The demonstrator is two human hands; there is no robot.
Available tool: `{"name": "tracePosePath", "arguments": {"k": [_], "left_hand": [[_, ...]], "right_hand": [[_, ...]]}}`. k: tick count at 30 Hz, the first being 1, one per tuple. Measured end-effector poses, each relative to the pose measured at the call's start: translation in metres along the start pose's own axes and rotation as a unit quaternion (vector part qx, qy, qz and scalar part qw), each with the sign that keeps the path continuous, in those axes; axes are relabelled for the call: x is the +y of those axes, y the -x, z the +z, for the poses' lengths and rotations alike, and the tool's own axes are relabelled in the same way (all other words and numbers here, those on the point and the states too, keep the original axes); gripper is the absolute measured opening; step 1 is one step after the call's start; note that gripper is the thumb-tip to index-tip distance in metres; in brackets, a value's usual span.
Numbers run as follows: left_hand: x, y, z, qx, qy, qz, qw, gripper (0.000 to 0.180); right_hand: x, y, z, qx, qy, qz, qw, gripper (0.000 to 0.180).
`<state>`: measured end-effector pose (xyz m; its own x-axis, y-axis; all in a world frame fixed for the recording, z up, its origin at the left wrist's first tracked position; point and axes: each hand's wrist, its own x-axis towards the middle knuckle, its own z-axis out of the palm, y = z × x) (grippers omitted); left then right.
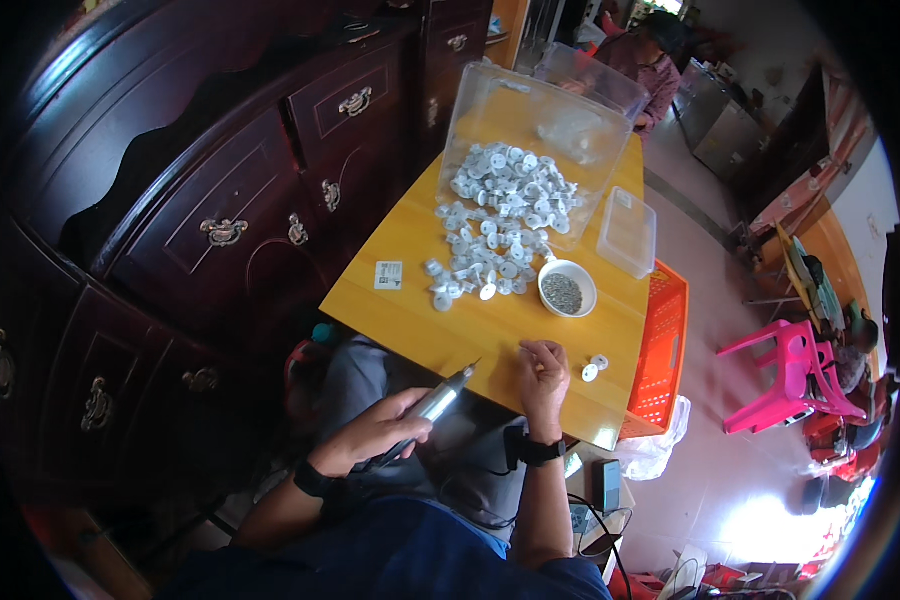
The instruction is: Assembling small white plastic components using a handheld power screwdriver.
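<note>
At table (410, 328) edge, screwdriver (438, 401) in left hand (378, 430), room ahead

Left hand's grip (390, 424) round a silver pen-shaped tool (438, 401), tip over the yellow tabletop (420, 325); right hand's grip (544, 376) half-curled near loose white discs (590, 373), contents unclear; white pieces (505, 185) heaped in and before a clear bin (525, 85); white bowl (570, 267) of metal bits (562, 293) beside.

A home with dark cabinets (215, 200)
</note>
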<state>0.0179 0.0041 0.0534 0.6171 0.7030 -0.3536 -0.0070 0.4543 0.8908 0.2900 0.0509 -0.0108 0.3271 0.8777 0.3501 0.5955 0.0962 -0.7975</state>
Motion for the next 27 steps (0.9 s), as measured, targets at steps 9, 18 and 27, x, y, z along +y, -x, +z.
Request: {"name": "tracePosePath", "arguments": {"k": [9,18,27], "left_hand": [[-0.029,0.032,0.002,0.001,-0.019,0.013,1.0,0.055],[-0.034,0.05,-0.008,0.014,-0.007,0.037,0.999,0.056],[-0.046,0.052,-0.016,0.006,-0.003,0.036,0.999,0.063]], "right_hand": [[0.023,-0.005,-0.054,0.075,0.262,-0.044,0.961,0.019],[-0.011,-0.068,-0.036,0.096,0.204,-0.089,0.97,0.015],[0.032,-0.16,-0.003,-0.138,0.417,0.04,0.897,0.028]]}}
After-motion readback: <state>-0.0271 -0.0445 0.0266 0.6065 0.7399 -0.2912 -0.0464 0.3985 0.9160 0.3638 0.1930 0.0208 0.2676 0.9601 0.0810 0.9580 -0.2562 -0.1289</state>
